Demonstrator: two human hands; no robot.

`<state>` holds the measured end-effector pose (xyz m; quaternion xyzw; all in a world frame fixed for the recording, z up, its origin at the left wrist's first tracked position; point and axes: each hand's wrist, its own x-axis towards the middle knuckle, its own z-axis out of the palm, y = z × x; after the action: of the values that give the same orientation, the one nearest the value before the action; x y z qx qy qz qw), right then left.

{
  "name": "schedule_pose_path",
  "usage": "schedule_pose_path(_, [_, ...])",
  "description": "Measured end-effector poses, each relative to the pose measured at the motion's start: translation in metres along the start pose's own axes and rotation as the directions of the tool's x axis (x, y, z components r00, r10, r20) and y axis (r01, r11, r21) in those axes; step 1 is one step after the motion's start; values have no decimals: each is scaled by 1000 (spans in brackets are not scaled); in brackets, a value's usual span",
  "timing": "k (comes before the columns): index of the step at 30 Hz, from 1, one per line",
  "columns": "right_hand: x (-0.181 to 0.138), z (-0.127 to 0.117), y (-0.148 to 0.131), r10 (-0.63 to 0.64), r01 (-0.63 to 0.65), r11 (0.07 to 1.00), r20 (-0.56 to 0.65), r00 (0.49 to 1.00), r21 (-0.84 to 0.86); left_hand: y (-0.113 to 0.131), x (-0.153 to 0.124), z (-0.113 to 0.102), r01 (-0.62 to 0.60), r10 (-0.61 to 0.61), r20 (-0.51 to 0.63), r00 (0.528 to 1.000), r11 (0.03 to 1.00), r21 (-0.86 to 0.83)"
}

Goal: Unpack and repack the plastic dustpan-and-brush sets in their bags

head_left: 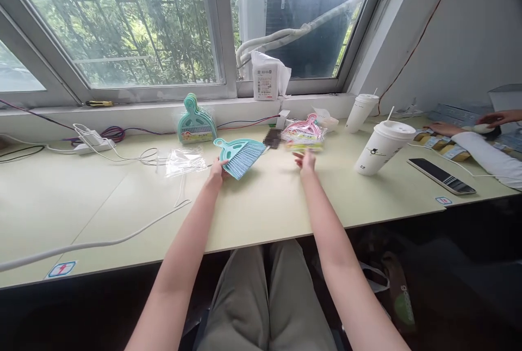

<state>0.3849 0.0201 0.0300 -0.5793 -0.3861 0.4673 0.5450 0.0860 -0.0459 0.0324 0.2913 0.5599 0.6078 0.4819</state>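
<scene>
My left hand [217, 171] is closed on the lower left edge of a teal mini dustpan and brush set [240, 155], whose pale bristles point toward me. My right hand [306, 162] is over the table with its fingers apart, slightly blurred, just in front of a pink dustpan and brush set [304, 129] in clear wrap with a yellow label. Whether the fingertips touch the label is unclear. Farther back, a stack of wrapped green dustpan sets [197, 121] leans against the sill. Clear plastic bags [185, 162] lie left of my left hand.
Two white lidded cups [383, 147] [361, 113] with straws and a phone [441, 175] are on the right. Another person's sleeve [485, 150] and hands reach over boxes there. A power strip [94, 144] and cables cross the left. A white packet [266, 76] stands on the sill.
</scene>
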Motion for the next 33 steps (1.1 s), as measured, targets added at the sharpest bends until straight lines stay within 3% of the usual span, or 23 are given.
schedule_pose_path(3, [11,-19,0,-73,92,992,-206,976,85,2,3,-5,-13,15,28,1000,999,-44])
schedule_pose_path(5, [9,-19,-1,-83,105,988,-191,978,110,1,1,-2,-28,29,47,998,999,-34])
schedule_pose_path(8, [-6,2,-5,-117,123,992,-154,981,34,-1,-6,6,-22,12,106,994,996,85])
schedule_pose_path(10, [-22,22,-7,-290,272,950,-106,951,-155,-4,-13,13,-56,25,161,987,979,194])
schedule_pose_path(12, [-41,41,-6,-495,494,778,107,863,-388,-7,-21,20,-160,88,257,962,948,274])
schedule_pose_path(15, [-64,62,0,-560,686,424,424,712,-591,-12,-28,29,-327,180,398,899,881,341])
schedule_pose_path(17, [-73,69,4,-546,682,309,464,698,-663,-13,-29,32,-383,210,423,882,841,383])
schedule_pose_path(20, [-78,73,6,-583,649,245,425,693,-721,-15,-26,34,-446,288,394,873,801,401])
schedule_pose_path(24, [-81,76,0,-651,631,130,415,636,-765,-16,-26,36,-532,403,356,843,724,439])
schedule_pose_path(28, [-87,79,-8,-713,609,97,372,594,-787,-11,-44,41,-559,467,308,829,696,451])
schedule_pose_path(33, [-89,81,-6,-723,656,225,328,608,-720,-2,-66,46,-618,567,277,776,593,517])
